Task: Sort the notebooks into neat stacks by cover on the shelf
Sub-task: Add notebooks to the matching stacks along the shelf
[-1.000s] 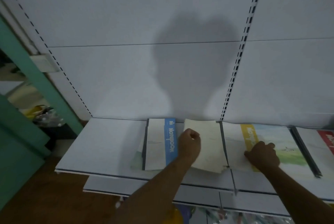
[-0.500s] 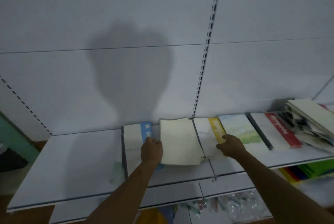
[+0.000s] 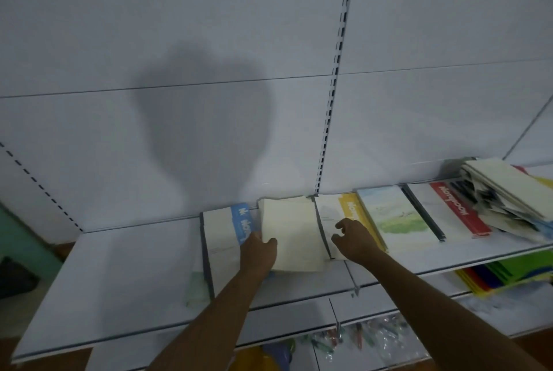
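Observation:
Notebooks lie in a row on the white shelf (image 3: pixel 113 275). A blue-banded notebook stack (image 3: pixel 223 236) sits leftmost, with a plain cream notebook (image 3: pixel 291 233) lying partly over its right side. My left hand (image 3: pixel 258 252) grips the cream notebook's left edge, thumb on top. To the right lies a yellow-banded notebook stack (image 3: pixel 348 209); my right hand (image 3: pixel 353 239) hovers over its left part, fingers loosely curled, holding nothing. Further right is a red-banded notebook stack (image 3: pixel 454 209), then a messy pile of mixed notebooks (image 3: pixel 508 191).
The shelf's left half is bare white surface. A slotted upright (image 3: pixel 332 95) runs up the white back panel. Lower shelves carry coloured paper sheets (image 3: pixel 508 275) at right and bagged pens (image 3: pixel 353 337) below. A green frame (image 3: pixel 18 239) stands far left.
My right hand has lifted off the yellow-banded notebook and its fingers have loosened. My left hand still holds the cream notebook's edge. The view has swung right, bringing the messy pile into sight.

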Available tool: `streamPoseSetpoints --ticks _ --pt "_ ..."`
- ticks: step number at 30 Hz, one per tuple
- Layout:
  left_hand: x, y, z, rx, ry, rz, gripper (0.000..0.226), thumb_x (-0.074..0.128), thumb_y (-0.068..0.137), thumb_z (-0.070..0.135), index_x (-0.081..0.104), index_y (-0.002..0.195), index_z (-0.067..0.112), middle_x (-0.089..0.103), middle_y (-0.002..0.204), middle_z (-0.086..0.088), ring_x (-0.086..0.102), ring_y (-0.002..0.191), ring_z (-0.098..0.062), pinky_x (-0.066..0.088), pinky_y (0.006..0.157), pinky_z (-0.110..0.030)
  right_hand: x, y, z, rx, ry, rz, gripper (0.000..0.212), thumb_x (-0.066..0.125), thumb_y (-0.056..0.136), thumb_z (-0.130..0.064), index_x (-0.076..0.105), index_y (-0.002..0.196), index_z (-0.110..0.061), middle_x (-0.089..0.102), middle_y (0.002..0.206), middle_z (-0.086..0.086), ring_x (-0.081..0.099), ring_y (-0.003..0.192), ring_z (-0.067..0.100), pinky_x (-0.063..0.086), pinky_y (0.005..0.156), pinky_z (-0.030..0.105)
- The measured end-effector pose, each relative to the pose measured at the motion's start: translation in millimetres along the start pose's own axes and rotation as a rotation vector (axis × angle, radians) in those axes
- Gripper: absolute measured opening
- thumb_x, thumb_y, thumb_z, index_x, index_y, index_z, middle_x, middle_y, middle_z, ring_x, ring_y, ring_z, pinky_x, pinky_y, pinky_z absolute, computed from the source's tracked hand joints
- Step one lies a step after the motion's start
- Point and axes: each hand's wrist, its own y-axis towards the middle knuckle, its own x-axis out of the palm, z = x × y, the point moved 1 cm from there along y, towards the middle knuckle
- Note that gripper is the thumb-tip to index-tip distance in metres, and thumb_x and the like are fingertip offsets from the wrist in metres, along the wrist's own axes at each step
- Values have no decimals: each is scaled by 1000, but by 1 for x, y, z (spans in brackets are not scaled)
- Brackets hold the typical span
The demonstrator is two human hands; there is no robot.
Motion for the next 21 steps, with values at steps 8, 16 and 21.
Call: streamPoseSetpoints --ticks 8,16,21 --pt "20 -12 13 -4 98 -3 40 57 84 30 54 114 3 61 112 -13 59 103 -28 51 87 -34 14 1 -10 -46 -10 -78 44 57 87 -26 54 128 -10 63 119 11 60 107 22 46 85 26" --pt "20 -16 14 6 129 34 39 55 83 27 52 114 4 60 113 -13 57 105 -29 50 86 -35 20 4 -7 -116 -83 -78 48 67 83 -26 58 128 -11 59 120 12 57 84 15 43 69 19" --pt "6 -13 4 -10 63 78 32 54 88 21 52 115 5 61 114 -13 59 104 -28 49 84 -32 24 5 -11 -98 -44 -61 43 66 84 -25 60 124 -11 54 124 14 60 93 20 51 77 26"
